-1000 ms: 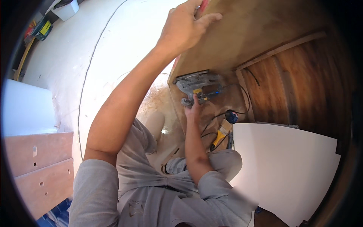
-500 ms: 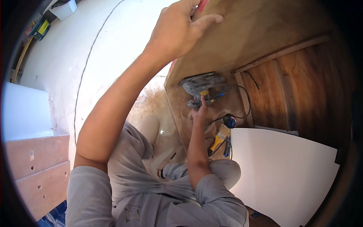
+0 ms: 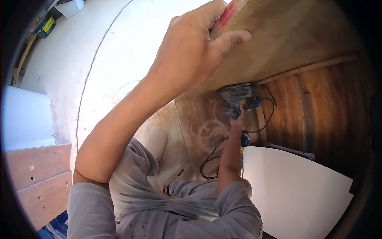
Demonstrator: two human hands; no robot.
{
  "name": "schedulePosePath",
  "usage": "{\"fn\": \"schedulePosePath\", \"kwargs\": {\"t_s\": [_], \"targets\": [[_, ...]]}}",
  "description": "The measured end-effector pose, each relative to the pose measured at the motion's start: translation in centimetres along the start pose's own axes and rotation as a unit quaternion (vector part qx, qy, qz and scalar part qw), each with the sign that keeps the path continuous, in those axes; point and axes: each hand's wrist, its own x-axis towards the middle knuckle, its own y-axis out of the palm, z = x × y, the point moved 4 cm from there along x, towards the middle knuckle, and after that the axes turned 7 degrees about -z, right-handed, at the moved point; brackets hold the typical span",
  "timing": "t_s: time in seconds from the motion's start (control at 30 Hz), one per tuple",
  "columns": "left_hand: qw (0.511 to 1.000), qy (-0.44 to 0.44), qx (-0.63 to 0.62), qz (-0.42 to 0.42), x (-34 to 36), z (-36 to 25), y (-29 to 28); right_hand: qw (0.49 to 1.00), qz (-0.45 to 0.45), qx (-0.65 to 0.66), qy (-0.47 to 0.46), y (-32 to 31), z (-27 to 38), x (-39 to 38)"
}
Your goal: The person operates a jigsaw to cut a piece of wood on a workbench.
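Here, one jigsaw [image 3: 238,95], one plywood board [image 3: 286,36], two hands

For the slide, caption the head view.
Left hand grips a plywood board's edge while right hand holds a corded power tool beneath.

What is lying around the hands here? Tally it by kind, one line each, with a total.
Tan plywood sheet, its edge gripped by the left hand: 1
Grey and blue power tool with a black cord, touched by the right hand: 1
Flat white panels: 2
Brown wooden boards with drilled holes: 2
Total: 6
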Motion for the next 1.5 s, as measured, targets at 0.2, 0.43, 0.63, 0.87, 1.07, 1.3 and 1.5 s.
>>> {"fn": "schedulePosePath", "kwargs": {"t_s": [0.2, 0.43, 0.63, 0.87, 1.07, 1.3, 1.5], "targets": [[0.990, 0.059, -0.125, -0.035, 0.0, -0.4, 0.5, 1.000, 0.017, -0.011, 0.010, -0.8, 1.5, 2.1], [0.993, 0.049, -0.099, -0.028, 0.0, 0.6, 0.6, 0.999, 0.033, 0.005, -0.025, -0.1, 1.5, 1.8], [1.000, -0.002, -0.009, -0.021, -0.3, -0.8, -0.2, 0.997, 0.050, 0.029, -0.044, 2.7, 2.0, -1.5], [0.998, -0.001, -0.054, -0.023, 0.0, 0.2, -0.2, 0.998, 0.013, -0.001, -0.058, 2.3, 0.9, -2.4], [0.996, 0.029, -0.077, -0.039, -0.1, 0.1, 0.0, 1.000, -0.003, 0.009, -0.024, 2.2, 0.0, -2.5], [0.999, -0.031, -0.036, 0.004, -0.1, 1.8, 0.8, 0.996, 0.035, 0.028, -0.071, 3.7, 2.2, -3.8], [0.997, 0.010, -0.040, -0.061, -0.1, 2.2, 1.0, 0.982, 0.070, 0.029, -0.173, 8.5, 4.9, -8.8]]}}
